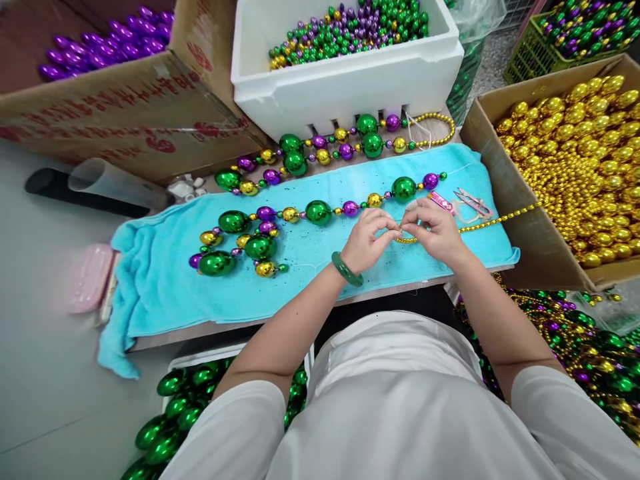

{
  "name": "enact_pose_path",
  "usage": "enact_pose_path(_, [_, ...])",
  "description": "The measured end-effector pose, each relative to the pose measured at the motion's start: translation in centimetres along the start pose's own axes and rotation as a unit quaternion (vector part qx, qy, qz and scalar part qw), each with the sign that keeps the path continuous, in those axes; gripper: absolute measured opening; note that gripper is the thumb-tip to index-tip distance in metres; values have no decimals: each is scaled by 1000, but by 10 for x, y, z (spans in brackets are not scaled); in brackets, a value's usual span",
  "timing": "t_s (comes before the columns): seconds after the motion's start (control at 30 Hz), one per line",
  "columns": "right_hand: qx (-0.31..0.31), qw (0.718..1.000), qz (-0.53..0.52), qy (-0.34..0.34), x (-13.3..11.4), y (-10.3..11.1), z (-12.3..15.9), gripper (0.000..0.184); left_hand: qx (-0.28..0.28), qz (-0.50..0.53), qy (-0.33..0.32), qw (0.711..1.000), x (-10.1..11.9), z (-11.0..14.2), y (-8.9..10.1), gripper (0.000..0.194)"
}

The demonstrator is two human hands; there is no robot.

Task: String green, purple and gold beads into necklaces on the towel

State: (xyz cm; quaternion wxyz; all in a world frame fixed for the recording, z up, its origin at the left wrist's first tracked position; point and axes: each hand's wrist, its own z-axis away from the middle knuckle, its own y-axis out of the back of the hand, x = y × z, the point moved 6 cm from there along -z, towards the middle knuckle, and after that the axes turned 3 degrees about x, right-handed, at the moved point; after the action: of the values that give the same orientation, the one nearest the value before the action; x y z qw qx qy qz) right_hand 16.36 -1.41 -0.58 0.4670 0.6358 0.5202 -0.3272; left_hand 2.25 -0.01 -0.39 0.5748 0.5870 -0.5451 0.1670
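Note:
Over the turquoise towel, my left hand and my right hand meet with fingertips pinched together. Both are closed on the end of a gold bead string, which runs under my right hand and over the edge of the gold bead box. Exactly how the fingertips grip its tip is hidden. Just beyond my hands lies a strung row of large green, purple and gold beads, curling back at the left. Small scissors and a pink packet rest beside my right hand.
A finished-looking bead necklace lies along the white foam box of small beads. Cardboard boxes stand left and right. Large green beads and heaped bead strands sit below the table. A clear cup stands far left.

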Motion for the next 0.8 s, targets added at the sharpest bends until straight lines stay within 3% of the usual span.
enact_pose_path(0.13, [26, 999, -42, -17, 2, -2, 3, 10, -4, 94, 62, 994, -6, 0, 0, 12])
enact_pose_path(0.23, [29, 986, -151, -64, 6, -10, 5, 16, 20, 99, 30, 994, -2, 2, 2, 13])
enact_pose_path(0.4, [8, 944, -294, -148, 13, -24, 8, 18, 67, -100, -91, 989, 10, 11, 2, 23])
enact_pose_path(0.5, [14, 935, -312, -169, 16, -26, 8, 17, 140, -241, -179, 943, 17, 20, 2, 21])
enact_pose_path(0.63, [-17, 920, -335, -204, 20, -30, 8, 15, 192, -301, -256, 898, 25, 26, 2, 17])
enact_pose_path(0.73, [-55, 902, -342, -258, 24, -33, 8, 16, 183, -241, -230, 925, 26, 21, 5, 13])
enact_pose_path(0.8, [-52, 902, -324, -281, 27, -31, 8, 18, 178, -145, -157, 960, 20, 15, 8, 11])
